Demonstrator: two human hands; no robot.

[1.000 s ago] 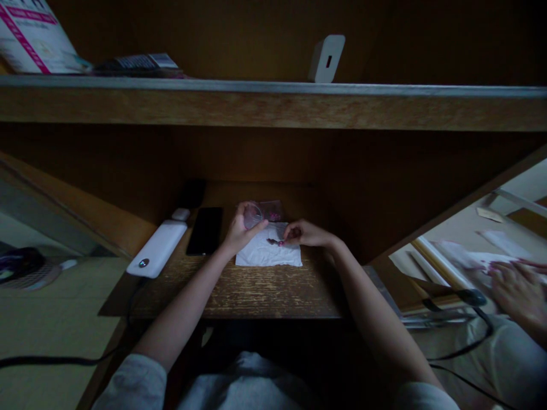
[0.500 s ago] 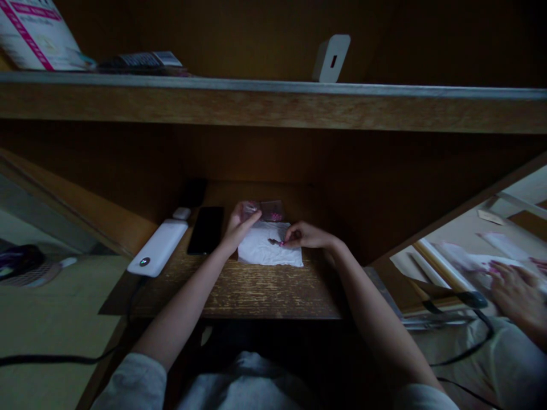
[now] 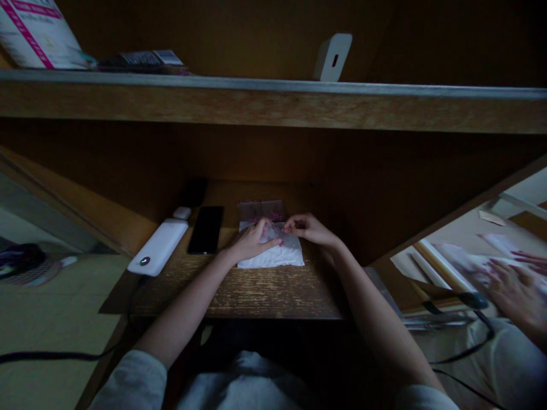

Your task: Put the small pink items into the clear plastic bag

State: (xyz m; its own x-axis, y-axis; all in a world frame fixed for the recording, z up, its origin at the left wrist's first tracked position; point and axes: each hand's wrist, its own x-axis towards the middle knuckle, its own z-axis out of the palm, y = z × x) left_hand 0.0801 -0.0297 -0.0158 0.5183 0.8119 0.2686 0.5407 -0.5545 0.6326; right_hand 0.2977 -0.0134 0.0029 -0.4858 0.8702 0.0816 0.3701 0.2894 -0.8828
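Observation:
On the dark wooden desk (image 3: 239,293) lies a white tissue (image 3: 280,259). My left hand (image 3: 252,242) rests on it with thumb and fingers pinched, and a speck of pink shows at the fingertips. My right hand (image 3: 310,228) hovers over the tissue's far right corner, also pinched. The two sets of fingertips are a few centimetres apart. What either pinch holds is too small and dim to name. Just behind the tissue lies a clear bag (image 3: 267,209) with pink bits inside.
A black phone (image 3: 205,229), a white power bank (image 3: 158,247) and a small white object (image 3: 182,213) lie left of the tissue. A wooden shelf (image 3: 273,102) with a white box (image 3: 332,56) hangs overhead. Another person's hands (image 3: 517,290) work on papers at the right.
My left hand held a clear round thing up, took it back beside the bag, then came down onto the tissue near my right hand. My right hand shifted slightly away and up.

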